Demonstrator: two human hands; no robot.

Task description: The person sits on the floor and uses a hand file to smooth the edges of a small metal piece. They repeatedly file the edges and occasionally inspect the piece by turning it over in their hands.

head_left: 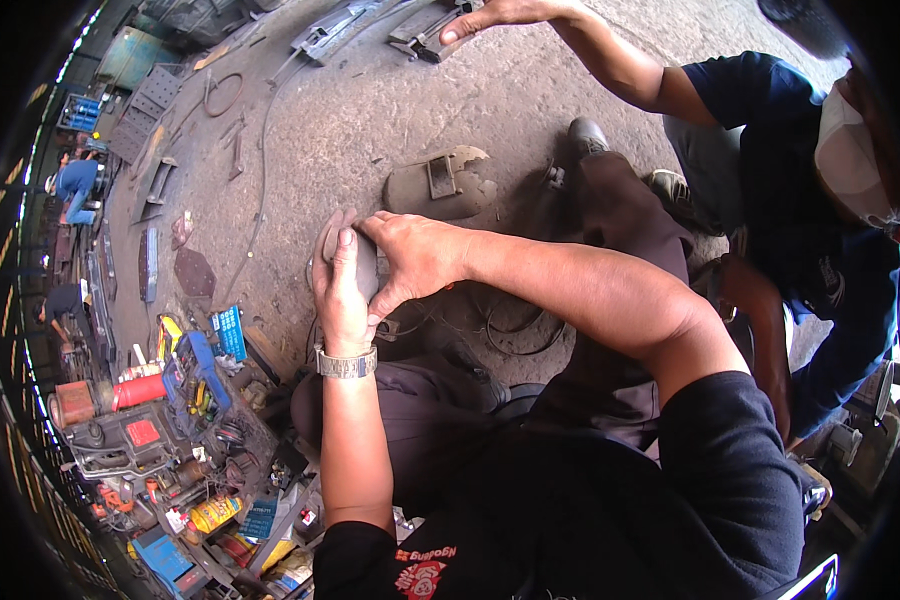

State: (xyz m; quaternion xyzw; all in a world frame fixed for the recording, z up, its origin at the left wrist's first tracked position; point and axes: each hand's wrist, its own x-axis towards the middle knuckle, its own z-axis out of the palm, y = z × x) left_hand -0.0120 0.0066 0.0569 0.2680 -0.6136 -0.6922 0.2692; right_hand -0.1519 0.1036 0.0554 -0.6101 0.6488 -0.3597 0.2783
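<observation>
— Both hands are on it? 
— Yes: left hand [342, 290] fingers wrapped shut behind the grey disc [362, 262], right hand [415, 258] gripping its far side.
— Its lie? 
— Upright, long axis pointing away, above the knees, welding mask [438, 184] beyond.

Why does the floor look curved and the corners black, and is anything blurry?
Head view: the fisheye lens bends the concrete floor and blackens the corners; daylight is even and soft; both hands, left hand and right hand, on the grey disc look sharp; rim clutter smears.
</observation>
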